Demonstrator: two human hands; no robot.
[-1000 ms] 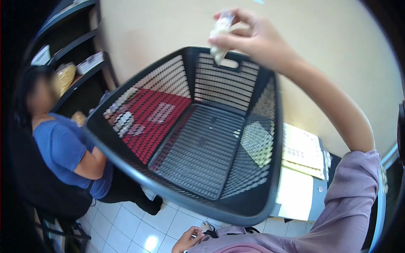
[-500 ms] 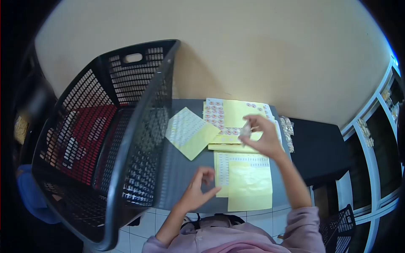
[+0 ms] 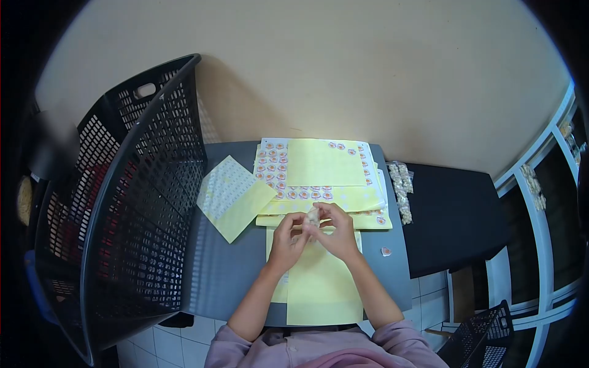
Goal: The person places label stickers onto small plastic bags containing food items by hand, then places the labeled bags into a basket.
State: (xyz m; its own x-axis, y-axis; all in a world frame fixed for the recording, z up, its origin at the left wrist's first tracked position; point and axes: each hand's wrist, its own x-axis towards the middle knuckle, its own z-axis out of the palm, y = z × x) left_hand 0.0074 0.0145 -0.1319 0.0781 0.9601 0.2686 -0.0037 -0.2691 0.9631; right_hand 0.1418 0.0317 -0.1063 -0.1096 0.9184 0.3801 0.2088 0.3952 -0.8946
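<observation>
My left hand and my right hand meet over the sheets at the middle of the table. Between their fingertips is a small clear packet with pale contents, held by both hands. Its lower part is hidden by fingers. Beneath them lies a yellow backing sheet near the front edge. Just beyond is a stack of sticker sheets with round red-and-orange stickers, partly covered by a blank yellow sheet. One loose sticker sits to the right of my right forearm.
A large black plastic basket stands tilted at the left. Near it, a sheet of small labels lies askew on the grey table. Filled clear packets lie along the edge of a black surface at right.
My right hand has come down and leftward with the packet, while my left hand has risen to meet it. Both hands now hold it. The view has shifted to the right.
</observation>
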